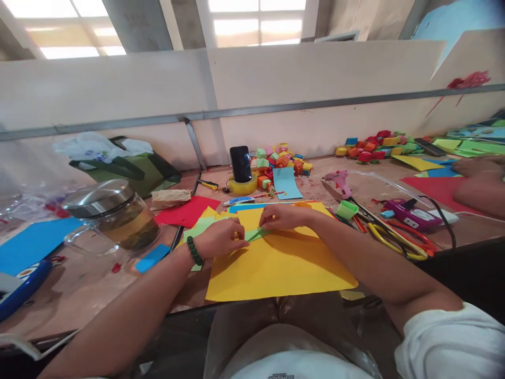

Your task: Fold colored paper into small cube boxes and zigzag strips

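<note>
A small piece of green paper [256,233] lies over a large yellow sheet [276,268] in front of me. My left hand [223,237], below a dark green bead bracelet, pinches the left end of the green paper. At its right end, my right hand [282,217] has its fingers closed on the same paper. Parts of the fold are covered by my fingers. Light green paper [201,225] lies beside my left hand, and a blue sheet edge [248,207] shows behind the yellow one.
A glass teapot [126,221] stands left, near a red sheet [189,210]. Behind are a phone [240,163] on a tape roll [242,185] and a heap of paper cubes [276,160]. Right lie a pink glue gun [340,181], yellow-handled scissors [389,243] and another person's arm [479,184].
</note>
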Motion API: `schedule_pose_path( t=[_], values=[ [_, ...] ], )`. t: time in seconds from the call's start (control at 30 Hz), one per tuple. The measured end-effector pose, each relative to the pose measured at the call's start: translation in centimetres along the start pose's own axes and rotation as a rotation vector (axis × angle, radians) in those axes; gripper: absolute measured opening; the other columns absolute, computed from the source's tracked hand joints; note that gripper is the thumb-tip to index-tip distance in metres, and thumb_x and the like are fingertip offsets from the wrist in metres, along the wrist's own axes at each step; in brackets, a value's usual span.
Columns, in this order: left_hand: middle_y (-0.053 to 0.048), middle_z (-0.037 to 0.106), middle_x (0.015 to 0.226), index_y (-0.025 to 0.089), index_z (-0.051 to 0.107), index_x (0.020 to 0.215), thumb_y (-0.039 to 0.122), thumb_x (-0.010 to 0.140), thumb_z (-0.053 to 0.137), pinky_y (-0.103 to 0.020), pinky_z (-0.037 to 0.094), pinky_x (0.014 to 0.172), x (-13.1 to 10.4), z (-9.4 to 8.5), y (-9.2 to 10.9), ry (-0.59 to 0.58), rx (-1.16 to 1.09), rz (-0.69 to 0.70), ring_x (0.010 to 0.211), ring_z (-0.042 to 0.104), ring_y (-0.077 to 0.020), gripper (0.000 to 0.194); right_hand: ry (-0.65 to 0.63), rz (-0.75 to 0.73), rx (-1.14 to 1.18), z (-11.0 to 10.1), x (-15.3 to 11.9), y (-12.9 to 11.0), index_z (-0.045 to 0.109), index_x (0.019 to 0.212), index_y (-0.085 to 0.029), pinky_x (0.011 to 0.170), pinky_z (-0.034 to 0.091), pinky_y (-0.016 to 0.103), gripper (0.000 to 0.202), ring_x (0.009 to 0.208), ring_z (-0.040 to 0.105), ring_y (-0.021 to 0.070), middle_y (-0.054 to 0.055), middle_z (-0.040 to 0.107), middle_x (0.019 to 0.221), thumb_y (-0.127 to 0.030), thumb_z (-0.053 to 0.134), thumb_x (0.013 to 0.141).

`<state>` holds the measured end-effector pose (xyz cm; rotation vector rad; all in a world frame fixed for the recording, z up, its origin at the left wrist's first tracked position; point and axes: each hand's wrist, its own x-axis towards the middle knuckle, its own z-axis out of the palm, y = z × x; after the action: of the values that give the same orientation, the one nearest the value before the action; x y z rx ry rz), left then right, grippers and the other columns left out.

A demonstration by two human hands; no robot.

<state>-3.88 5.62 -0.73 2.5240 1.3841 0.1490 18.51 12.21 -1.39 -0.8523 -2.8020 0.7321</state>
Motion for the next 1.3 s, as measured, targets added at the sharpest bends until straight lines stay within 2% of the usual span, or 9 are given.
schedule_pose_path(
  t=[0.1,0.23,0.4,0.53,0.7,0.83,1.0,1.13,1.3],
  values=[
    [-0.004,0.064,0.079,0.018,0.063,0.085,0.048,0.076,0.061,-0.026,0.04,0.059,0.6,0.5,-0.2,0.201,-0.156,-0.074,0.068,0.055,-0.0164,0.032,0.16,-0.07,-0.078,0.4,0.4,0.3,0.066,0.075,-0.015,0.066,0.043,0.026,0.022,0.07,0.057,0.0154,0.005,0.064,0.076,-0.017,0.048,0.088],
    [-0.007,0.065,0.092,0.017,0.063,0.097,0.052,0.072,0.063,-0.03,0.045,0.071,1.0,0.5,-0.6,0.471,-0.44,-0.097,0.083,0.058,-0.0203,0.043,0.449,-0.225,-0.109,1.0,0.7,-0.1,0.062,0.079,-0.017,0.077,0.044,0.03,0.025,0.085,0.058,0.0184,0.008,0.064,0.088,-0.023,0.041,0.093],
    [-0.003,0.063,0.073,0.015,0.068,0.072,0.048,0.071,0.067,-0.026,0.047,0.062,1.0,0.3,-0.7,0.382,-0.836,-0.057,0.07,0.056,-0.0155,0.033,0.636,-0.167,0.081,1.8,0.9,-0.9,0.057,0.086,-0.019,0.067,0.043,0.027,0.019,0.071,0.055,0.015,0.004,0.061,0.079,-0.031,0.044,0.092],
    [-0.002,0.065,0.076,0.016,0.067,0.084,0.049,0.065,0.074,-0.025,0.051,0.059,0.8,0.3,-0.1,0.344,-1.163,-0.134,0.068,0.061,-0.015,0.039,0.726,-0.058,0.508,2.4,1.5,-0.8,0.053,0.094,-0.019,0.053,0.04,0.023,0.023,0.058,0.049,0.0112,-0.001,0.056,0.071,-0.038,0.057,0.082],
    [-0.005,0.07,0.084,0.017,0.063,0.099,0.047,0.064,0.077,-0.022,0.051,0.054,0.7,0.3,0.1,0.302,-1.387,-0.263,0.067,0.068,-0.0177,0.048,0.745,-0.121,0.708,2.6,1.7,-1.4,0.05,0.11,-0.022,0.062,0.048,0.025,0.037,0.07,0.056,0.0135,0.0,0.058,0.079,-0.04,0.062,0.079],
    [-0.007,0.071,0.093,0.016,0.065,0.094,0.039,0.075,0.069,-0.023,0.055,0.059,0.8,0.4,0.1,0.433,-1.49,-0.301,0.082,0.069,-0.02,0.03,0.723,-0.213,0.755,3.0,1.6,-2.0,0.04,0.129,-0.025,0.073,0.053,0.03,0.062,0.081,0.06,0.0154,0.002,0.057,0.091,-0.034,0.069,0.075],
    [-0.01,0.071,0.097,0.014,0.065,0.096,0.027,0.084,0.057,-0.025,0.056,0.053,1.0,0.0,0.1,0.497,-1.628,-0.424,0.081,0.069,-0.0204,0.019,0.755,-0.299,0.549,3.3,1.3,-2.0,0.042,0.133,-0.028,0.079,0.054,0.031,0.056,0.093,0.06,0.0159,0.007,0.053,0.113,-0.024,0.062,0.081],
    [-0.01,0.072,0.094,0.012,0.066,0.095,0.024,0.089,0.049,-0.024,0.056,0.053,1.0,-0.3,0.1,0.496,-1.672,-0.412,0.073,0.068,-0.0175,0.021,0.802,-0.306,0.255,3.0,1.0,-1.8,0.057,0.116,-0.026,0.078,0.054,0.033,0.035,0.105,0.057,0.0206,0.01,0.052,0.12,-0.023,0.063,0.082],
    [-0.01,0.072,0.093,0.012,0.066,0.094,0.026,0.09,0.05,-0.023,0.055,0.056,0.8,-0.1,0.2,0.473,-1.65,-0.37,0.072,0.068,-0.0171,0.022,0.882,-0.366,-0.017,2.6,0.9,-1.6,0.062,0.105,-0.024,0.094,0.049,0.042,0.023,0.117,0.052,0.0239,0.012,0.052,0.125,-0.025,0.065,0.082]
  ],
)
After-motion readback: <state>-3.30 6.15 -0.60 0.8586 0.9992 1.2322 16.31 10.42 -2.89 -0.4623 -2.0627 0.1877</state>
